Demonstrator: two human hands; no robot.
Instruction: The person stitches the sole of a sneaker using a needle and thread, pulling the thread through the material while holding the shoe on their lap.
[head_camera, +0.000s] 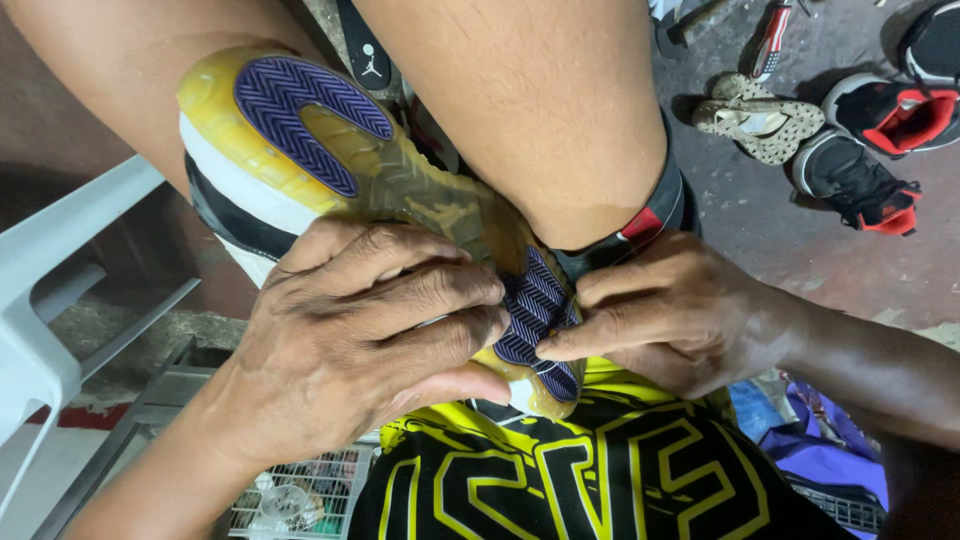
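Note:
A sneaker (300, 150) lies sole-up between my knees, its yellowed translucent sole set with purple herringbone tread patches and a white-and-black side. My left hand (370, 330) wraps over the sole near one end, fingers curled across the purple tread (535, 305). My right hand (680, 315) grips the same end from the right, with its thumb pressed on the tread edge. Both hands hold the shoe against my lap, above black shorts with yellow lettering (560, 470).
A white plastic chair (50, 300) stands at the left. Black-and-red sneakers (880, 130) and a patterned sandal (765, 120) lie on the concrete floor at upper right. A wire cage (300, 490) sits below, and purple cloth (830, 450) lies at lower right.

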